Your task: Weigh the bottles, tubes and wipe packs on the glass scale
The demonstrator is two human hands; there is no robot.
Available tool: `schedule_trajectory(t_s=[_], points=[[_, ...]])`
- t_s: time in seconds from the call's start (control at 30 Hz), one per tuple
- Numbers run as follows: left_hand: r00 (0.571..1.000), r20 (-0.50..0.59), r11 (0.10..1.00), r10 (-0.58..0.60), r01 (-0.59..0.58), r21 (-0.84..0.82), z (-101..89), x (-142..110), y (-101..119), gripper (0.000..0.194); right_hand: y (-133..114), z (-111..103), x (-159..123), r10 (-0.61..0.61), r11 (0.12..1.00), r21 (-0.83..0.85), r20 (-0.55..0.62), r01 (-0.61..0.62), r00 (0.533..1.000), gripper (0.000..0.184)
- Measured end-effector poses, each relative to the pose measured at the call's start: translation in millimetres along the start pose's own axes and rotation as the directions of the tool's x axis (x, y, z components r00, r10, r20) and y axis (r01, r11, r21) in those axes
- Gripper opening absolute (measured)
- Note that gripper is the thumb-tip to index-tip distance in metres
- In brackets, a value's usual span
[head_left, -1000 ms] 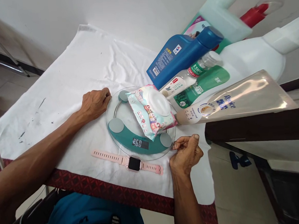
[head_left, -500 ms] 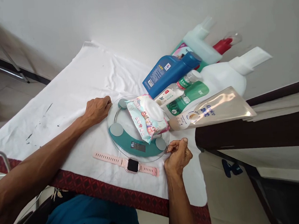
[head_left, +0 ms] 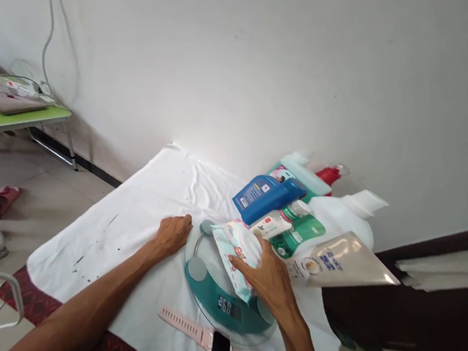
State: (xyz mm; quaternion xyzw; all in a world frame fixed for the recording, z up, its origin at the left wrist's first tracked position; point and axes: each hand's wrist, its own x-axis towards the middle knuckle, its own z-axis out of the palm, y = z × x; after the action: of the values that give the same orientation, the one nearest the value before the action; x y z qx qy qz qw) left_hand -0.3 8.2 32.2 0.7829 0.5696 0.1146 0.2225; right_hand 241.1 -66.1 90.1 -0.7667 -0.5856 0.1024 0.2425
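Wipes pack (head_left: 233,255) pale blue, pink-edged, right hand (head_left: 270,273) over it.

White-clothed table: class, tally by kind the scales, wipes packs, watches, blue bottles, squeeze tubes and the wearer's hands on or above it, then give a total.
Scale: 1
Wipes pack: 1
Watch: 1
Blue bottle: 1
Squeeze tube: 1
Hands: 2, left hand and right hand
Total: 7

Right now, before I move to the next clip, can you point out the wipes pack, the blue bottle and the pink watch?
Wipes pack (head_left: 229,247): head view, printed left side.
Blue bottle (head_left: 256,200): head view, body.
Pink watch (head_left: 221,348): head view, dark screen.
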Motion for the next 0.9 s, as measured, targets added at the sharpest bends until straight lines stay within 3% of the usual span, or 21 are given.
schedule_trajectory(t_s=[0.13,0.23,0.3,0.37,0.43,0.5,0.63,0.77,0.9], points=[[1.000,0.004,0.997,0.025,-0.025,-0.069,6.4,3.0,-3.7,0.026,-3.8,-20.6,8.1,0.069,0.997,0.044,0.015,-0.069,0.998,0.073],[0.999,0.009,0.995,0.033,-0.032,-0.098,10.7,5.3,-5.4,0.030,-30.8,-22.8,32.9,-0.027,0.999,0.021,-0.092,0.030,0.995,0.077],[0.999,0.017,0.994,0.037,-0.035,-0.102,11.5,6.6,-5.8,0.031,-60.7,-2.6,66.4,-0.139,0.990,0.023,-0.105,0.142,0.985,0.074],[0.999,0.031,0.995,0.038,-0.035,-0.099,11.1,8.2,-6.0,0.030,-95.3,32.1,111.3,-0.229,0.973,0.025,-0.020,0.230,0.973,0.066],[0.998,0.049,0.994,0.042,-0.036,-0.105,10.4,10.5,-6.1,0.029,-129.8,71.3,161.8,-0.244,0.969,-0.038,0.049,0.246,0.969,0.061],[0.996,0.069,0.992,0.051,-0.042,-0.122,10.2,13.4,-6.3,0.028,-159.4,105.9,211.7,-0.248,0.965,-0.080,0.042,0.250,0.968,0.061],[0.993,0.106,0.987,0.052,-0.035,-0.158,10.9,17.9,-6.2,0.026,-195.4,149.4,291.7,-0.264,0.962,-0.076,0.000,0.264,0.964,0.063],[0.990,0.136,0.986,0.040,-0.017,-0.164,12.9,19.7,-5.6,0.027,-204.9,174.9,334.4,-0.294,0.953,-0.063,0.052,0.297,0.954,0.065],[0.985,0.167,0.987,0.040,-0.014,-0.159,12.7,21.2,-5.6,0.025,-207.1,191.1,344.3,-0.247,0.964,-0.075,0.111,0.256,0.963,0.081]])
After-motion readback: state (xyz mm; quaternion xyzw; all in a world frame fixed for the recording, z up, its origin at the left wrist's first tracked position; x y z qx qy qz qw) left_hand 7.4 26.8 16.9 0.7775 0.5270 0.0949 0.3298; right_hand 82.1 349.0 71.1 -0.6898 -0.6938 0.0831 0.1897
